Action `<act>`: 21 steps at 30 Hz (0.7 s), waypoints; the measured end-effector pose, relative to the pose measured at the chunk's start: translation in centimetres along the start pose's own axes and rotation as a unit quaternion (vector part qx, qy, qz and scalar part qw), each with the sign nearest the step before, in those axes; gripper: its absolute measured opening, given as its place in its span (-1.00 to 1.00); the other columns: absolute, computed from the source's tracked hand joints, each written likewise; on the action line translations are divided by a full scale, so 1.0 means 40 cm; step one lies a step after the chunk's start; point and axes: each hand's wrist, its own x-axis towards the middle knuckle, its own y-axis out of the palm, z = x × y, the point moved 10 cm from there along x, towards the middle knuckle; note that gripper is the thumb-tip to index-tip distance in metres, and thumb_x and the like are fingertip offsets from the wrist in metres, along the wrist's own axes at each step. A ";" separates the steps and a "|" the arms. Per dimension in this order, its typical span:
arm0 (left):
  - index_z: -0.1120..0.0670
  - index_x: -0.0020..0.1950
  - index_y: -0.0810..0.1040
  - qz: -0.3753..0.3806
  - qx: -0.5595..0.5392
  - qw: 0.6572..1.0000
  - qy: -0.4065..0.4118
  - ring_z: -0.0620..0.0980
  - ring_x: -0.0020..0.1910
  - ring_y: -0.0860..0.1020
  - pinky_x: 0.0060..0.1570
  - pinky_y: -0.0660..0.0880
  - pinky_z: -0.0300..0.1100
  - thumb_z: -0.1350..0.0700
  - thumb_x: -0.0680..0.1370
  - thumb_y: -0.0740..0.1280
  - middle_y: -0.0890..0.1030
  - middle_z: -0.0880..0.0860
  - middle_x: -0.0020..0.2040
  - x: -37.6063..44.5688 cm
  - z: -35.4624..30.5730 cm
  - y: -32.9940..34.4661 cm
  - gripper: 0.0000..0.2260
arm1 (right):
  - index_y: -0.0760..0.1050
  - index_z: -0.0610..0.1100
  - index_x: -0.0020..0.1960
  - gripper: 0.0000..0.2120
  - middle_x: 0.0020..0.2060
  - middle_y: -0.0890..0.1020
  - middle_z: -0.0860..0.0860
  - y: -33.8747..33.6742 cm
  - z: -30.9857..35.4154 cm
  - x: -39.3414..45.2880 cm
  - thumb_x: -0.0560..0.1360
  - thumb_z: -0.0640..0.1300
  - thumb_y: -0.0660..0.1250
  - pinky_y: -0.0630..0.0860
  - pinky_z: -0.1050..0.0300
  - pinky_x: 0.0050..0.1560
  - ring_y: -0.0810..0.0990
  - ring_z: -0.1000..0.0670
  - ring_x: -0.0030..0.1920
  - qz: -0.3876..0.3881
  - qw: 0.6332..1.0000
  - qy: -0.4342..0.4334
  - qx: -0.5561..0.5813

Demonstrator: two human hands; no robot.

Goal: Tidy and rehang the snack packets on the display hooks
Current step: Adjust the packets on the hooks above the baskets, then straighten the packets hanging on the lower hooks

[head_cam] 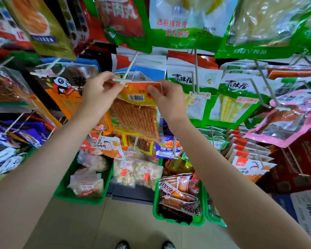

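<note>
1. The step in hand, as I judge it, is threading the orange snack packet (136, 112) onto the white display hook (127, 71). Both hands pinch its top header, so each grip is clamped on the packet: the left hand (99, 92) at the left corner, right against the hook's white cross tip, and the right hand (166, 97) at the right corner, thumb on the front.
2. The packet hangs below the two grips, its barcode between them and its clear window of orange sticks just beneath.
3. To do it well, keep the header taut between the grips so the hang hole stays open, line the hole up with the tip beside the left grip, then slide the packet back along the rod. I cannot tell whether the hole is already over the tip.
4. Well below the grips, green baskets stand at floor level. The left basket (65, 191) holds clear bags of pale snacks.
5. The right basket (157, 212) holds small orange and red packets in a loose heap; further pale bags lie between the two.
</note>
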 end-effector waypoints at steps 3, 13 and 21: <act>0.03 -0.14 0.45 0.029 -0.072 0.995 -0.057 -0.36 -0.36 0.54 -0.21 0.51 -0.44 0.26 0.54 0.27 0.51 -0.08 -0.19 0.010 0.033 0.029 -0.86 | 0.60 -0.28 -0.14 -0.84 -0.30 0.63 -0.20 -0.005 -0.009 0.002 0.49 -0.19 0.32 0.44 0.05 -0.24 0.53 -0.12 -0.28 -0.025 0.999 0.000 -0.027; 0.22 -0.10 0.48 -0.022 0.051 0.988 0.145 -0.21 -0.19 0.38 -0.13 0.37 -0.43 0.40 0.40 0.22 0.40 0.08 -0.09 -0.195 -0.048 0.119 -0.85 | 0.44 -0.24 0.19 -0.69 0.16 0.43 -0.15 -0.316 -0.129 -0.035 0.46 -0.35 0.22 0.31 0.19 0.05 0.44 -0.18 0.17 -0.220 0.957 0.055 -0.182; 0.22 -0.05 0.47 0.023 0.028 0.985 0.166 -0.10 -0.17 0.44 -0.19 0.37 -0.34 0.31 0.41 0.16 0.37 0.02 -0.05 -0.114 -0.128 0.244 -0.83 | 0.46 -0.27 0.17 -0.72 0.13 0.50 -0.23 -0.293 -0.097 0.113 0.47 -0.25 0.24 0.36 -0.03 0.07 0.39 -0.22 0.19 -0.076 0.911 -0.014 -0.405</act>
